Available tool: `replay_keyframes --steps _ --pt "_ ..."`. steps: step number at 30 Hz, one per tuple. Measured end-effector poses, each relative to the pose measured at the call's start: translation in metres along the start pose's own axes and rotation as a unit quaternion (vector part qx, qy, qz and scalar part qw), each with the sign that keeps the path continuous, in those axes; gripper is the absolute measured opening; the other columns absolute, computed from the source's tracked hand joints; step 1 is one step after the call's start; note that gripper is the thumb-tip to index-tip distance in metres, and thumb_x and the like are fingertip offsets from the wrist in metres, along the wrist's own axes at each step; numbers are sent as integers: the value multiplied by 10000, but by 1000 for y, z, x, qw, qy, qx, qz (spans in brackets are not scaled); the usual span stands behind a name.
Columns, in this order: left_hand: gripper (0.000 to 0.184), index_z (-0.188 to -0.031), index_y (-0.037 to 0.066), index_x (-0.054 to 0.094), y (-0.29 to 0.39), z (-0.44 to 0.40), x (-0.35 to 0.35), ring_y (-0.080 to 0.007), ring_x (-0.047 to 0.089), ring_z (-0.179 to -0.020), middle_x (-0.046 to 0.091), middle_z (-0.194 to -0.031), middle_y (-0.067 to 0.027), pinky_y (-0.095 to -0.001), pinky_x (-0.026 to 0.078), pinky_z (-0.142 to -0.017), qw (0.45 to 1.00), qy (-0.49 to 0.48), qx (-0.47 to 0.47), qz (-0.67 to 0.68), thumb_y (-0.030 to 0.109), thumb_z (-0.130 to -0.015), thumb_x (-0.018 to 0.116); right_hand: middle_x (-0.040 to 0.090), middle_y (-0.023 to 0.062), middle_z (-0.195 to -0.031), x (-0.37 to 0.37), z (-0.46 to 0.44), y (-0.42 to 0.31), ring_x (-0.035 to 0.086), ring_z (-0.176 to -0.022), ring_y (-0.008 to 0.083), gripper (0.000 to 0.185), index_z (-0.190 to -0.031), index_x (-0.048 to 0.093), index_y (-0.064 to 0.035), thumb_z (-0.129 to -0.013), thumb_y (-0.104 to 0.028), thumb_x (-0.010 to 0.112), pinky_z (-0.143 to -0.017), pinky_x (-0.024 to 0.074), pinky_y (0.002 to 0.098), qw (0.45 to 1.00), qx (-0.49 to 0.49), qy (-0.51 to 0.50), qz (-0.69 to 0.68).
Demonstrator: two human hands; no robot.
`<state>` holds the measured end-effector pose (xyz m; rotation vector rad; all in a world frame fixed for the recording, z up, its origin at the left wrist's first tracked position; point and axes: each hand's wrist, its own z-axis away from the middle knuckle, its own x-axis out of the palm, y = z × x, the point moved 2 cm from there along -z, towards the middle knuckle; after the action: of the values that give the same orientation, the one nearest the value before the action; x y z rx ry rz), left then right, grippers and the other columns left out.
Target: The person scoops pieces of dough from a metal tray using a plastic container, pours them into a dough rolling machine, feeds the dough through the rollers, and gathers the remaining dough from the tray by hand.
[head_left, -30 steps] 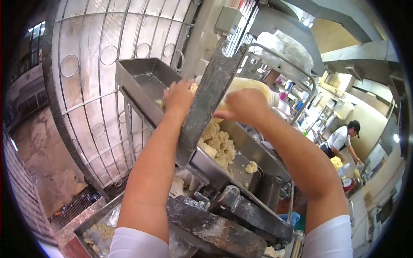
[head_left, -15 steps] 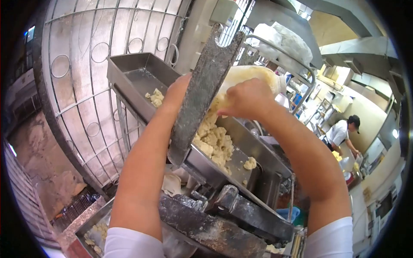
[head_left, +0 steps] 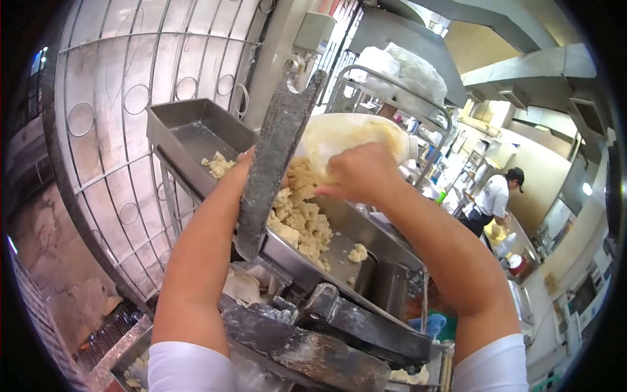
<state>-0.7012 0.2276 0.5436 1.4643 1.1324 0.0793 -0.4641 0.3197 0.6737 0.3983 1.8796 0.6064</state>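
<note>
A white plastic container (head_left: 356, 125), smeared yellowish inside, is tilted over a long metal trough (head_left: 385, 238). My right hand (head_left: 367, 171) is at the container's near edge, fingers curled around it and thumb pointing left. Below it, lumpy pale dough (head_left: 302, 225) lies heaped in the trough, with a small loose piece (head_left: 357, 253) to the right. An upright, flour-dusted metal bar (head_left: 274, 153) crosses in front. Behind that bar only the back edge of my left hand (head_left: 246, 159) shows, its fingers hidden.
Dark machine arms (head_left: 307, 346) lie between my forearms. A barred wall (head_left: 137, 124) stands left. A rack (head_left: 434, 111) with white plastic bags is behind the container. At the far right a person (head_left: 490, 199) works at a counter.
The view has shifted, so the trough and hands appear further left and slightly lower. More of the container's inside shows now. My right hand stays at the container.
</note>
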Motion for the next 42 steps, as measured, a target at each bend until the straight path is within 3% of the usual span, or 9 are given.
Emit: replay_keyframes --steps 3,8,15,21,23,25,33,39,42 --pt "572 -1106 -30 608 -3 1 -3 -220 603 -894 645 -997 -149 -343 495 -792 993 11 -44 112 333 -695 767 643 79 -648 -5 3 -14 643 -647 288 534 -714 676 -132 -736 -661 609 -606 489 405 1000 1 -25 -5" --pt "676 -1142 -21 593 63 54 -10 -230 605 -1006 640 -1059 -162 -352 486 -869 995 71 -2 67 402 -657 801 680 96 -748 -22 5 -20 674 -733 280 536 -835 714 -132 -765 -650 593 -663 519 402 996 53 -77 -14" --pt "701 -1185 20 583 63 51 -8 -279 603 -1063 640 -1116 -175 -362 447 -934 986 88 89 -106 369 -631 832 645 102 -660 -5 23 -23 650 -649 287 556 -714 679 -117 -732 -667 600 -579 490 407 997 32 -59 -29" --pt "605 -1143 1 603 39 41 -7 -245 596 -1046 621 -1161 -170 -351 474 -876 984 147 74 73 357 -694 799 639 91 -639 7 31 -11 640 -625 279 527 -705 678 -109 -732 -632 624 -599 482 399 1000 6 -29 7" --pt "415 -1076 8 630 37 37 -23 -225 608 -999 653 -1099 -115 -333 472 -848 958 276 66 -31 284 -784 733 639 87 -638 7 38 -9 639 -622 276 518 -707 679 -111 -735 -626 626 -604 481 399 999 11 -37 8" --pt "290 -1048 19 646 -10 12 -39 -320 610 -967 656 -1051 -137 -337 458 -877 863 447 233 -26 261 -893 610 636 88 -636 5 47 -7 639 -623 278 516 -710 679 -112 -742 -623 619 -604 481 405 1000 3 -12 3" --pt "362 -1142 16 602 16 164 -35 -163 610 -925 658 -1043 -82 -275 448 -788 763 601 177 160 314 -966 496 655 104 -693 -33 127 19 653 -651 285 581 -700 659 -87 -767 -659 576 -569 485 411 991 127 3 -41" --pt "400 -1093 -14 587 50 264 -20 -88 466 -575 543 -723 -20 -209 381 -537 796 513 203 247 330 -982 415 519 101 -561 -50 248 32 495 -494 266 547 -572 514 -52 -710 -533 735 -474 390 371 949 232 124 -172" --pt "378 -982 4 592 108 256 5 -77 459 -532 535 -718 -25 -196 338 -431 904 235 140 328 361 -955 470 484 48 -571 -34 314 45 448 -511 132 482 -623 532 -18 -683 -413 803 -479 365 302 872 341 176 -304"
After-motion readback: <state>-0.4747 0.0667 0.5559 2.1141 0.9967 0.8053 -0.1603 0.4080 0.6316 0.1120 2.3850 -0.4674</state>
